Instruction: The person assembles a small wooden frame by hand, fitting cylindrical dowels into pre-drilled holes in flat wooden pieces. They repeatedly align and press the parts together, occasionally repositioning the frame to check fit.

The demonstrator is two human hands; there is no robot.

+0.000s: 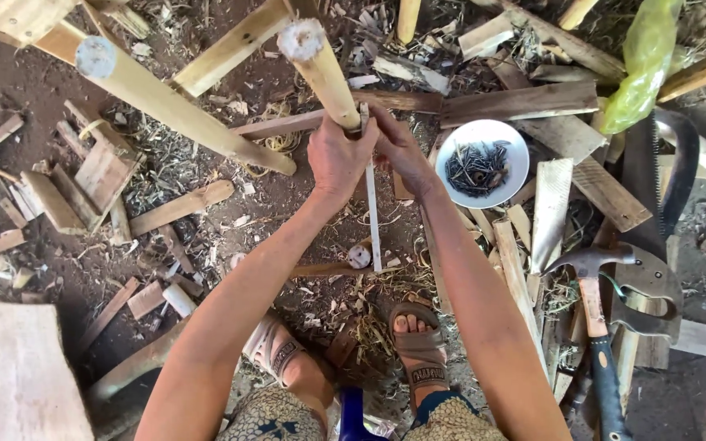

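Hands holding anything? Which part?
Left hand grips the round wooden pole partway down its shaft. Right hand pinches the thin pale strip near its top end.

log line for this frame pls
left hand: grips round wooden leg | right hand: holds thin white strip against it | hammer: on ground

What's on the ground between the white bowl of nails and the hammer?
In the head view, pale wood offcuts lie between the white bowl and the hammer.
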